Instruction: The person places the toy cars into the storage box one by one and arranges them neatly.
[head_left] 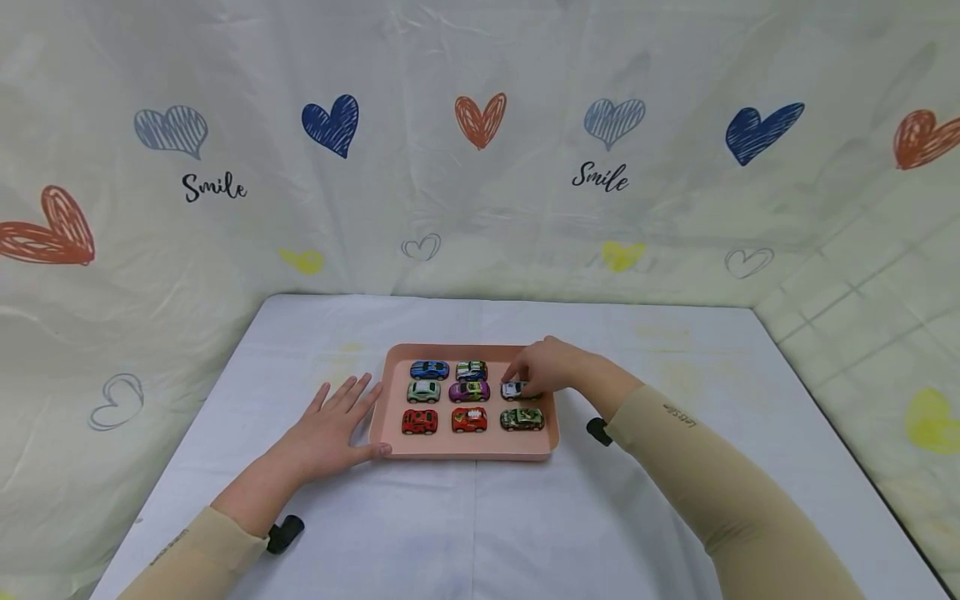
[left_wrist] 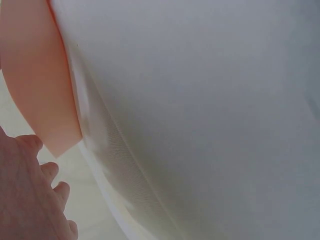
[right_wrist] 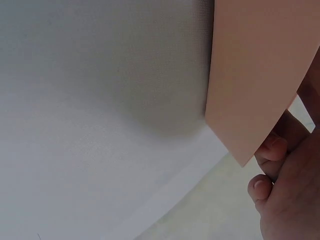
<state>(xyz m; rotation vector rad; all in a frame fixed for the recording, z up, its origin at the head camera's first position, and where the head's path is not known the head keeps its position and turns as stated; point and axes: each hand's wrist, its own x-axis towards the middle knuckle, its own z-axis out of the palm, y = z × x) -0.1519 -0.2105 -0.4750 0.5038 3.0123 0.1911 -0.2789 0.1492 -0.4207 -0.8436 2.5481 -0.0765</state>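
Note:
A pink tray (head_left: 465, 448) holds several small toy cars in rows. My right hand (head_left: 551, 364) reaches over its right side, curled fingers and thumb pinching a white toy car (head_left: 512, 390) partly hidden beneath them. Just in front of that lies a green camouflage car (head_left: 522, 419). My left hand (head_left: 330, 433) is spread flat at the tray's left side, thumb against the front left corner. Other cars include a blue one (head_left: 429, 370), a purple one (head_left: 468, 392) and a red one (head_left: 419, 422). Both wrist views show the tray's outer wall (left_wrist: 42, 75), with the cars out of sight.
A white cloth covers the table (head_left: 480, 525) under the tray. Behind it hangs a pale curtain (head_left: 525, 208) printed with hearts and words. Each sleeve cuff has a small black device (head_left: 285, 534) beside it.

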